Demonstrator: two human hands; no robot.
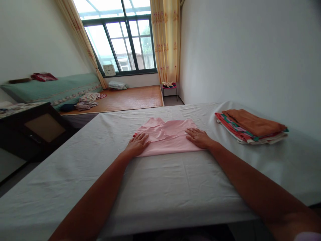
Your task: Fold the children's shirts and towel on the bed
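Note:
A pink garment point(165, 142) lies partly folded on the white sheet, its near edge running straight and its upper part loosely wrinkled. My left hand point(137, 144) rests flat on its left end, fingers stretched out. A small bit of red shows at the garment's left edge, just beyond those fingers. Across from it, my right hand point(198, 137) lies palm down on the right end with the fingers extended. Neither hand grips the fabric. Which kind of garment it is cannot be made out.
A stack of folded clothes point(253, 124), brown on top, sits at the right near the wall. The white sheet point(155, 187) covers the table-like surface. Beyond are a bed with a brown mat point(135, 97), a pink stool point(170, 86) and a dark cabinet point(37, 130) at left.

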